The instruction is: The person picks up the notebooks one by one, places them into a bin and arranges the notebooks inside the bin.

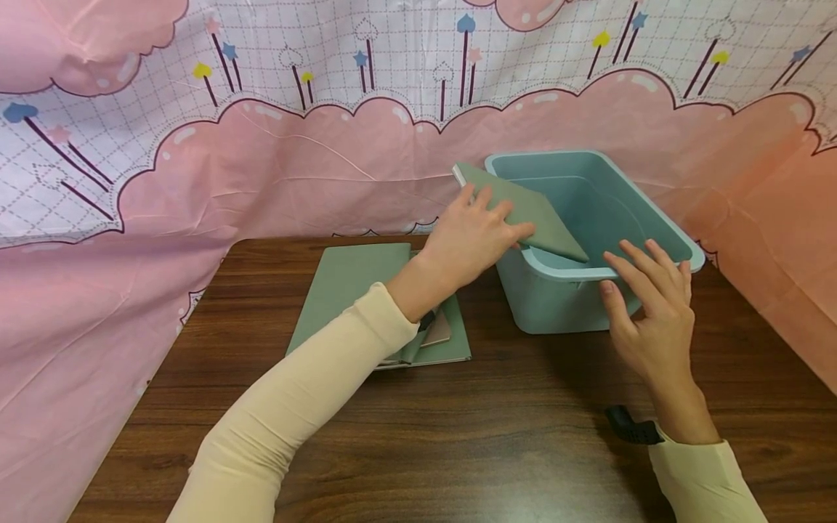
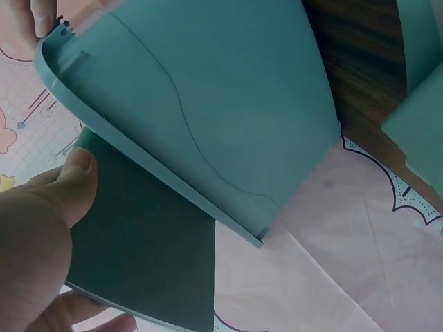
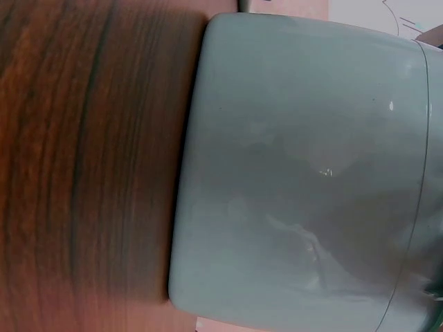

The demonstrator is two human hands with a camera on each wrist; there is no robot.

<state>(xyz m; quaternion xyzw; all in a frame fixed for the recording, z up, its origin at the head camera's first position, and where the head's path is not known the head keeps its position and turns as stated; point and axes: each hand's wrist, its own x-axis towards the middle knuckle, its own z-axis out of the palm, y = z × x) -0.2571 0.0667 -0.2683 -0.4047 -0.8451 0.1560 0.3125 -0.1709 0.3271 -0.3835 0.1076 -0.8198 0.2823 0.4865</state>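
Note:
My left hand (image 1: 467, 236) grips a thin green notebook (image 1: 539, 214) by its left side. The notebook slants down over the left rim of a blue-green plastic bin (image 1: 549, 305), one corner inside the opening. In the left wrist view, the thumb lies on the dark green cover (image 2: 145, 235) and fingers are beneath it. My right hand (image 1: 654, 319) is at the bin's front right rim with fingers spread and nearly straight, holding nothing. The right wrist view is filled mostly by the bin's smooth outer wall (image 3: 297, 159).
Left of the bin, several green notebooks (image 1: 360, 283) lie overlapping on the dark wooden table (image 1: 510, 436), partly hidden by my left forearm. A small beige piece (image 1: 438, 331) lies on them. A pink patterned cloth (image 1: 314, 167) hangs behind and beside the table.

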